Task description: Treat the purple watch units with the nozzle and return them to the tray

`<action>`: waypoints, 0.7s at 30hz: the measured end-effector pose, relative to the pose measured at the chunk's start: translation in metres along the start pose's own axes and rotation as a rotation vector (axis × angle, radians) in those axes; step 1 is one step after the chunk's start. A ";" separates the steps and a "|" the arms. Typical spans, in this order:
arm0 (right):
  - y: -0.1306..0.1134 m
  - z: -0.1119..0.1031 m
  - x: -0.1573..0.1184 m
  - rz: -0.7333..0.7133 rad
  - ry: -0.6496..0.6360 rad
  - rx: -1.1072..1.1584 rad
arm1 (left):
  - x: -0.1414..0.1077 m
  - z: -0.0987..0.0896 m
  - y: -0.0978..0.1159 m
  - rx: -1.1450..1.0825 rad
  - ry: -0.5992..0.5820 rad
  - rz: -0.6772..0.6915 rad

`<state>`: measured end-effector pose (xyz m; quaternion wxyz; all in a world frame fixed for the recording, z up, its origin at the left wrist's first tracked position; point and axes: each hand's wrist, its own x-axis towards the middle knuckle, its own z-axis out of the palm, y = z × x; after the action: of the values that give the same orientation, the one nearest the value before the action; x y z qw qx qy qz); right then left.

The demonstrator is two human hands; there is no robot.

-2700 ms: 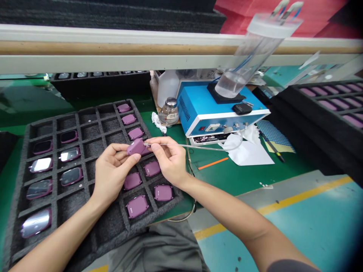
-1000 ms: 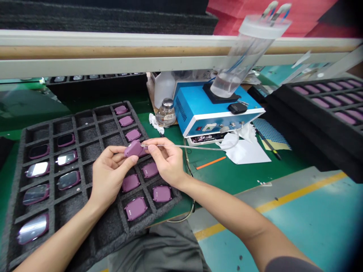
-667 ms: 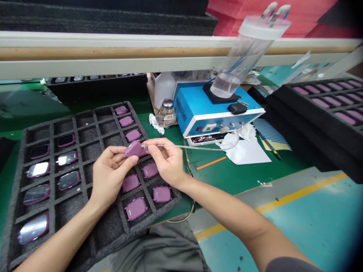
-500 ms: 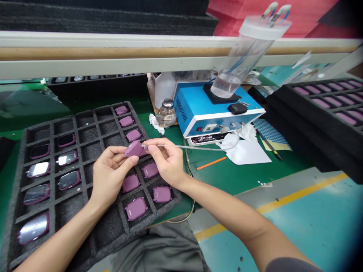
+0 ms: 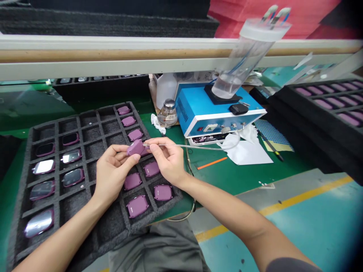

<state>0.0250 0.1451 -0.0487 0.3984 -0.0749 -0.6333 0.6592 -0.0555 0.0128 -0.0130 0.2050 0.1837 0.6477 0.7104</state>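
Between the thumb and fingers of my left hand [image 5: 115,166] is a purple watch case [image 5: 135,147], held tilted above the tray. My right hand [image 5: 168,160] pinches the end of a thin clear tube [image 5: 193,146], its tip at the right edge of the case. Whether the tip touches the case I cannot tell. Below both hands lies a dark grey foam tray [image 5: 109,231] divided into compartments. Several purple watch cases [image 5: 137,206] lie in its right columns, and several with glossy dark screens [image 5: 73,176] fill part of the left columns.
A blue control box [image 5: 215,109] stands behind, bearing a clear cylinder [image 5: 227,85]; the tube runs to its front. Left of it is a glass bottle [image 5: 168,113]. White paper [image 5: 251,151] and an orange stick [image 5: 212,163] lie right. Stacked black trays [image 5: 300,128] rise at far right.
The view has shifted slightly, so the tray and hands appear a little further right. Both hands keep their hold on the watch case and the tube, almost unmoved relative to each other.
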 end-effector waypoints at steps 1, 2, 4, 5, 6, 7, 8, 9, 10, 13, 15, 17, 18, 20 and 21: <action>-0.001 0.000 -0.001 -0.006 -0.004 -0.007 | -0.001 0.001 0.000 0.005 0.007 0.004; -0.002 0.000 -0.001 -0.013 -0.003 -0.020 | -0.002 0.001 0.002 0.012 0.014 0.008; -0.005 -0.001 -0.005 -0.033 0.020 -0.055 | -0.003 0.000 0.009 0.038 0.026 0.012; -0.006 -0.001 -0.006 -0.040 0.039 -0.070 | -0.003 -0.003 0.014 0.053 0.037 0.016; -0.007 -0.001 -0.008 -0.042 0.056 -0.080 | -0.002 -0.006 0.020 0.072 0.049 0.020; -0.008 -0.002 -0.009 -0.040 0.063 -0.085 | 0.001 -0.012 0.027 0.091 0.065 0.027; -0.007 -0.002 -0.010 -0.035 0.064 -0.087 | 0.005 -0.018 0.033 0.113 0.087 0.039; -0.007 -0.002 -0.011 -0.032 0.063 -0.087 | 0.010 -0.026 0.039 0.142 0.112 0.056; -0.006 -0.002 -0.012 -0.030 0.059 -0.088 | 0.017 -0.033 0.043 0.181 0.135 0.079; -0.003 -0.003 -0.012 -0.040 0.049 -0.118 | 0.043 -0.052 0.039 0.395 0.138 0.183; -0.002 -0.004 -0.013 -0.049 0.049 -0.140 | 0.059 -0.057 0.024 0.599 0.076 0.225; -0.001 -0.004 -0.013 -0.049 0.051 -0.139 | 0.068 -0.054 0.007 0.827 0.009 0.216; -0.001 -0.005 -0.013 -0.045 0.051 -0.136 | 0.069 -0.052 0.000 0.940 -0.013 0.212; -0.002 -0.005 -0.015 -0.036 0.044 -0.139 | 0.065 -0.051 -0.004 1.132 -0.029 0.244; -0.002 -0.005 -0.015 -0.033 0.041 -0.142 | 0.059 -0.054 -0.002 1.198 -0.019 0.277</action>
<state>0.0390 0.1393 -0.0541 0.4159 -0.1060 -0.6712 0.6043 -0.1338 -0.0019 -0.0204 -0.0223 0.3560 0.9026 0.2411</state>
